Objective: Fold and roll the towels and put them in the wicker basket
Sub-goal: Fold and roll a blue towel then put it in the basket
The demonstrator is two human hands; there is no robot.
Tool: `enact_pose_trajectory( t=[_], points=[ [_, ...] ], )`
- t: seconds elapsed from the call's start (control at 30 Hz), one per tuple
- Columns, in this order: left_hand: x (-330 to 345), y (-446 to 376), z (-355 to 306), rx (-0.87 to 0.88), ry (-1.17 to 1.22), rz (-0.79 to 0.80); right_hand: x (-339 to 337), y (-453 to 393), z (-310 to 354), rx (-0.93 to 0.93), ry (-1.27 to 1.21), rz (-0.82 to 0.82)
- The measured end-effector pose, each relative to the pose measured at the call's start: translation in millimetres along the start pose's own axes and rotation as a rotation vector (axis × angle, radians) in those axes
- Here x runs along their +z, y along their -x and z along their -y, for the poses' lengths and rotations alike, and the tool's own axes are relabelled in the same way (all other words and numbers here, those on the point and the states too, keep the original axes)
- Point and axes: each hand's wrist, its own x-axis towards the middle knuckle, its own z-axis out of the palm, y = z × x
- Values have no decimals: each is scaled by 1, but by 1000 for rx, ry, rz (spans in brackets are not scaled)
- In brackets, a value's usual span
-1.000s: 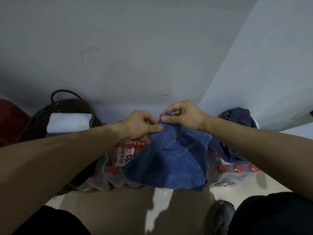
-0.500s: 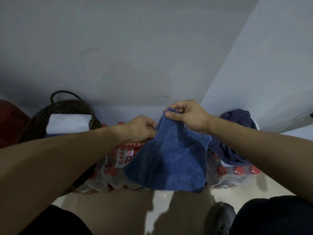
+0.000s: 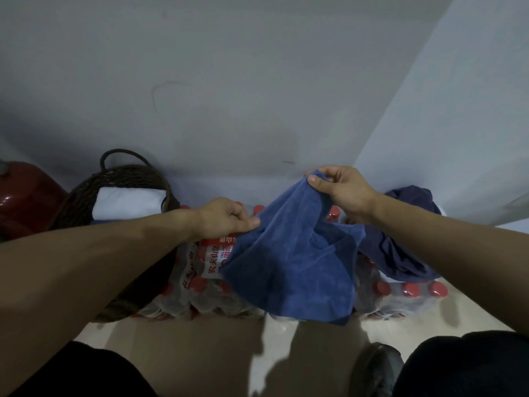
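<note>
Both hands held a blue towel point(image 3: 289, 270) up: right hand point(image 3: 340, 190) pinched a corner, left hand point(image 3: 226, 217) gripped an edge; folding looked just begun; next, spread it flat.

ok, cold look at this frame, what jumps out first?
The blue towel at centre, held up and unfolded: the right hand pinches its top corner, the left hand grips its left edge. It hangs over shrink-wrapped packs of red-capped bottles on the floor. At left, the wicker basket holds a white towel; a dark towel lies crumpled at right.
</note>
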Motion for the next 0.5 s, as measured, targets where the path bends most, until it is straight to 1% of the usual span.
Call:
enact_pose_trajectory(
  t=[0.1,0.23,0.37,0.43,0.5],
  points=[
    [6,4,2,1,-126,118,0,-3,-2,-18,42,-57],
    [13,7,13,-51,-312,178,2,-7,-6,-46,167,-122],
    [12,22,35,-155,-366,139,-1,-13,-10,-39,273,-199],
    [14,35,46,-168,-368,106,-2,-14,-12,-33,292,-194],
    [19,48,60,-159,-291,19,-1,-15,-12,-30,305,-166]
  ],
)
